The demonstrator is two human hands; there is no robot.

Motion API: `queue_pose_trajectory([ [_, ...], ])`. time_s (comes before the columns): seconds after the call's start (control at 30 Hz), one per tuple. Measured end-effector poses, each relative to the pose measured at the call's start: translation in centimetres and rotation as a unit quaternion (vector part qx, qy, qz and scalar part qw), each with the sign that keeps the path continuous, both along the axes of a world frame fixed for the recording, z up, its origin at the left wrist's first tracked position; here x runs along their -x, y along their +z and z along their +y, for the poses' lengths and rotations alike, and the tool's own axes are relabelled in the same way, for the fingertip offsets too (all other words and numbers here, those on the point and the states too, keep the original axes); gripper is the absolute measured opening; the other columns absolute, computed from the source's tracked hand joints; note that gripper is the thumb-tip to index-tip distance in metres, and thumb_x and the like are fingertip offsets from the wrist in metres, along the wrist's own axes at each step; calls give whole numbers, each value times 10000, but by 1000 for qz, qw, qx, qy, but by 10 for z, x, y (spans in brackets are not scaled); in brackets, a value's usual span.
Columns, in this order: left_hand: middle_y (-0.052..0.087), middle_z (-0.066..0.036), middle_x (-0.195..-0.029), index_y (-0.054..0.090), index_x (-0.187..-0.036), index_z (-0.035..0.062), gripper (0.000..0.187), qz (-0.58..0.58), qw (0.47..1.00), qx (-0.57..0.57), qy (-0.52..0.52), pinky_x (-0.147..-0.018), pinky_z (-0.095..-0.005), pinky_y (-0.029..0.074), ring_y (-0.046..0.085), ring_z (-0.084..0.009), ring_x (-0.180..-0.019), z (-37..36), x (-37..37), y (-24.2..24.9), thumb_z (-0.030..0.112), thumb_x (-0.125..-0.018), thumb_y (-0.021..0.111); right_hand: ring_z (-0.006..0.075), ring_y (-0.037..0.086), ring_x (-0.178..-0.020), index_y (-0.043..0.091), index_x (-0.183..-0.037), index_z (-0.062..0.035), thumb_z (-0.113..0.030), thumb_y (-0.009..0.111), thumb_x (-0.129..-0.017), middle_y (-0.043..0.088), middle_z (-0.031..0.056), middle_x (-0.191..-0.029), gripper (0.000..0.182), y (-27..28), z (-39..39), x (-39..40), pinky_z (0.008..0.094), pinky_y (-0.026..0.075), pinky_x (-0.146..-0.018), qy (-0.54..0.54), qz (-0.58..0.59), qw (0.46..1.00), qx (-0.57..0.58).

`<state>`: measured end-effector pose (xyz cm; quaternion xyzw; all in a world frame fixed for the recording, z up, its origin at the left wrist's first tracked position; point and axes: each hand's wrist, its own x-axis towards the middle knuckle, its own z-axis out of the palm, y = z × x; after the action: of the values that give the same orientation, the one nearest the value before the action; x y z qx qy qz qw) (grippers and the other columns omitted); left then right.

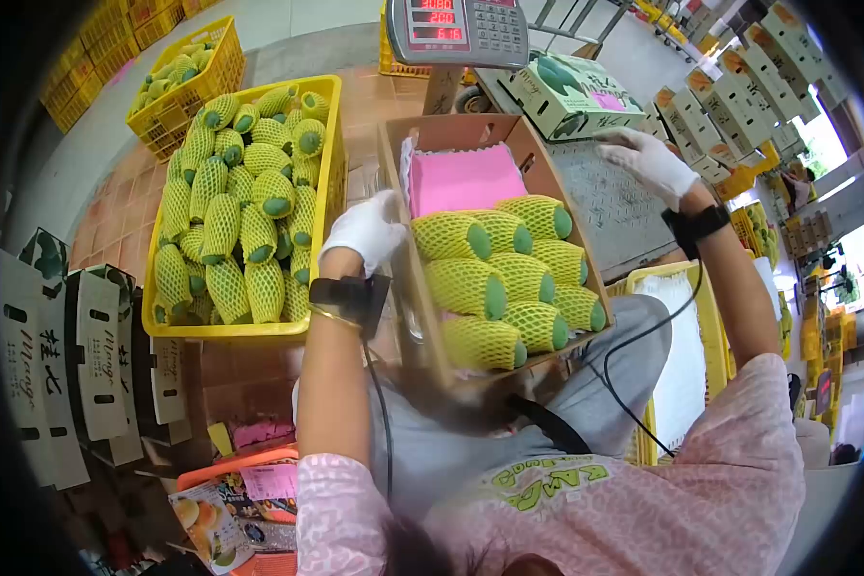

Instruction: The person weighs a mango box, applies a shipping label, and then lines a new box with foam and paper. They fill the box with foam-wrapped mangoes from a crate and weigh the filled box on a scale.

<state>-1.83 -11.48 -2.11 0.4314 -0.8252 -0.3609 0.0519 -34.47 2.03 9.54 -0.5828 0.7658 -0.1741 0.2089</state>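
An open cardboard box (pixel 432 132) sits before my lap, tilted in view. Green mangoes in yellow foam nets (pixel 525 277) lie in rows inside it, and a pink sheet (pixel 466 178) covers its far part. My left hand (pixel 365 233), in a white glove, is beside the box's left wall with its fingers curled; what they grip, if anything, is hidden. My gloved right hand (pixel 648 165) is raised past the box's far right side, fingers stretched out and holding nothing. Near it lies a printed mango carton (pixel 571 93).
A yellow crate (pixel 333 158) heaped with netted mangoes stands left, with another yellow crate (pixel 223 72) behind it. A digital scale display (pixel 458 34) rises beyond the box. Cartons (pixel 31 360) stand at far left. A metal platform (pixel 610 206) lies right. Cables run from both wristbands.
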Motion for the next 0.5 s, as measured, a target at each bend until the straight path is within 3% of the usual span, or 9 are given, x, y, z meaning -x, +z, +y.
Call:
queue_pose_trajectory([
  [0.03, 589, -207, -1074, 498, -1211, 78, 505, 78, 996, 19, 45, -855, -361, 443, 580, -323, -975, -11, -4, -28, 225, -733, 566, 128, 542, -949, 536, -1163, -25, -245, 576, -865, 593, 51, -1041, 372, 3, 20, 4, 253, 428, -845, -17, 32, 999, 11],
  [0.1, 605, -194, -1046, 488, -1225, 73, 516, 51, 995, 16, 88, -837, -343, 453, 593, -307, -949, -17, -15, -6, 226, -739, 566, 108, 564, -884, 552, -1128, -21, -202, 608, -844, 615, 32, -967, 342, -9, 51, 11, 247, 455, -791, -92, -36, 995, -22],
  [0.13, 613, -183, -1023, 487, -1228, 73, 514, 82, 988, -3, 131, -824, -336, 459, 600, -296, -925, -25, -20, -17, 232, -747, 572, 91, 572, -817, 574, -1081, -18, -152, 619, -829, 625, 24, -911, 289, -20, 59, 4, 244, 472, -741, -74, -43, 996, 22],
  [0.17, 616, -183, -1011, 488, -1230, 78, 513, 82, 986, 24, 141, -821, -337, 460, 602, -291, -917, -36, -26, -28, 240, -752, 577, 92, 565, -804, 585, -1061, -18, -128, 610, -825, 625, 36, -896, 261, -31, 62, -8, 250, 470, -738, -90, 11, 996, 19],
  [0.23, 616, -187, -1002, 494, -1224, 77, 507, 91, 978, 21, 185, -823, -341, 458, 601, -289, -918, -35, -32, -24, 242, -752, 576, 143, 593, -798, 599, -1028, -17, -140, 615, -804, 633, 84, -893, 256, -47, 50, -40, 271, 475, -741, -44, -31, 998, 29],
  [0.3, 608, -190, -1029, 502, -1215, 75, 497, 58, 982, 34, 175, -840, -343, 451, 593, -290, -948, -31, -28, -18, 244, -753, 573, 258, 613, -844, 585, -1039, -15, -216, 633, -776, 625, 162, -924, 334, -58, 20, -77, 328, 478, -768, 54, 112, 992, -1],
  [0.33, 592, -194, -1072, 509, -1208, 79, 488, 68, 983, 41, 165, -861, -344, 443, 578, -301, -987, -30, -23, -25, 243, -752, 566, 311, 601, -867, 574, -1052, -19, -267, 625, -752, 617, 195, -929, 393, -63, 3, -97, 361, 470, -793, 88, 120, 989, -10],
  [0.37, 627, -189, -982, 500, -1218, 65, 438, 73, 985, 56, 148, -774, -308, 467, 607, -222, -856, -27, -17, -26, 160, -801, 596, 364, 588, -890, 563, -1066, -22, -318, 618, -729, 608, 228, -934, 452, -69, -13, -115, 394, 461, -819, 121, 130, 984, -18],
  [0.5, 630, -184, -991, 498, -1218, 73, 488, 23, 993, 69, 98, -808, -332, 465, 612, -280, -904, -17, -10, -13, 245, -776, 616, 366, 577, -895, 461, -1172, -30, -397, 665, -701, 597, 236, -954, 630, -118, -63, -153, 424, 462, -778, 173, 164, 965, -112],
])
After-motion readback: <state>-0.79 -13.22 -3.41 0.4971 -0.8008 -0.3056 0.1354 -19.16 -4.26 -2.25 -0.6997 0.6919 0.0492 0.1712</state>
